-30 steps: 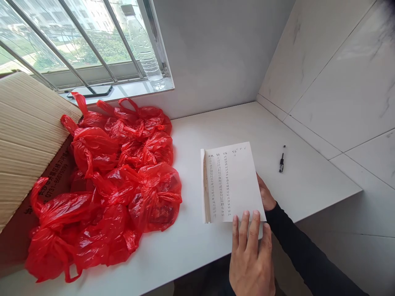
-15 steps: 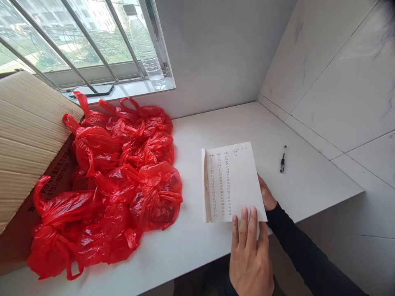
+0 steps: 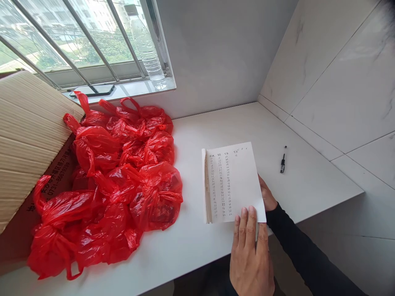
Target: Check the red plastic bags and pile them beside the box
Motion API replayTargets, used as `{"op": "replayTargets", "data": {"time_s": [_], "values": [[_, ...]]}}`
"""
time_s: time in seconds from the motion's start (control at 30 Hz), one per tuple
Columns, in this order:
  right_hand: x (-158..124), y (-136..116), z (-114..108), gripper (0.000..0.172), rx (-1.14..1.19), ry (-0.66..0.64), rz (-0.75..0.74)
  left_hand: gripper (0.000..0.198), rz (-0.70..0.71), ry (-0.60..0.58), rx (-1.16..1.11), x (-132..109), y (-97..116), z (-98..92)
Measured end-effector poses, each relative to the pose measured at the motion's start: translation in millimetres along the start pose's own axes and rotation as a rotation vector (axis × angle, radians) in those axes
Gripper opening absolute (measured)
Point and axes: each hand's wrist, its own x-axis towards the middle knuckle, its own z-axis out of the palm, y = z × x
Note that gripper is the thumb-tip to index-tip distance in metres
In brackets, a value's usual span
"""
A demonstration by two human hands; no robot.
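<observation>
A small notebook (image 3: pixel 243 185) with columns of handwritten numbers is in front of me, its bound edge on the left. My left hand (image 3: pixel 252 255) lies with outstretched fingers over the lower right of the page. At the notebook's right edge, my right hand (image 3: pixel 268 195) holds it from behind, and the page hides most of those fingers. A black pen (image 3: pixel 282 163) rests on the white table (image 3: pixel 197 246) to the right, its tip pointing away, beside a small dark piece (image 3: pixel 285 146).
Several knotted red plastic bags (image 3: pixel 123 197) crowd the table's left side against an open cardboard box (image 3: pixel 33 123). On the window sill stand a clear water bottle (image 3: pixel 148 53) and a flat phone (image 3: pixel 94 90). A tiled wall (image 3: pixel 345 90) borders the right.
The fingers of my left hand have shifted very slightly on the page. The notebook, pen and bags stay in place.
</observation>
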Motion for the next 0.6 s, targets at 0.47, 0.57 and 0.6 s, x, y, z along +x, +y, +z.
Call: {"op": "replayTargets", "data": {"time_s": [0.47,0.57,0.6], "values": [[-0.8,1.7,-2.6,0.041,0.087,-0.102,-0.003,0.082,-0.038,-0.066,0.043,-3.2,3.8,1.7],[-0.8,-0.5,-1.1,0.043,0.092,-0.091,0.017,0.084,-0.042,-0.068,0.04,-4.0,3.3,3.5],[-0.7,-1.5,-0.2,0.044,0.094,-0.087,0.03,0.085,-0.04,-0.065,0.037,-4.3,2.8,4.5]]}}
